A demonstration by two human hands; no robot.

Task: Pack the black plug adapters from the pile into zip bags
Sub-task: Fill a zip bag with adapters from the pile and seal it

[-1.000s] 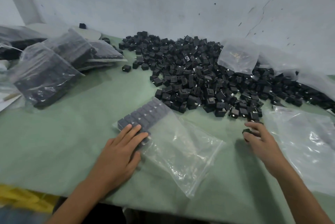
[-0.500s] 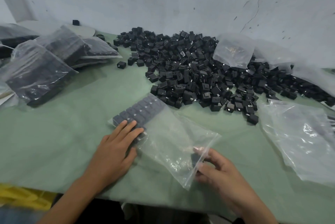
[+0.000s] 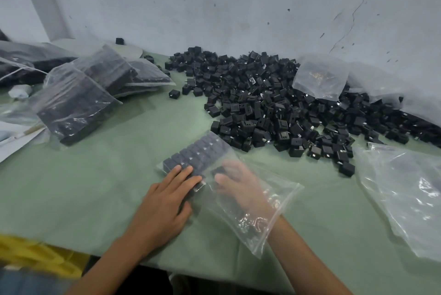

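Observation:
A large pile of black plug adapters (image 3: 274, 103) lies across the back of the green table (image 3: 95, 187). In front of it a clear zip bag (image 3: 267, 201) lies flat, with neat rows of adapters (image 3: 198, 153) packed at its closed end. My left hand (image 3: 167, 201) rests flat on the bag, fingers straight over the packed rows. My right hand (image 3: 238, 187) is inside the bag up to the wrist and holds a black adapter (image 3: 219, 170) against the rows; the plastic blurs its fingers.
Filled bags of adapters (image 3: 76, 103) are stacked at the left. Empty clear bags (image 3: 405, 194) lie at the right, and another bag (image 3: 319, 77) lies on the pile. A wall stands behind the table. Something yellow (image 3: 35, 254) sits below the near edge.
My right hand took an adapter from the pile's edge, brought it to the bag's mouth, and has now slid deep inside the bag. My left hand stayed on the rows.

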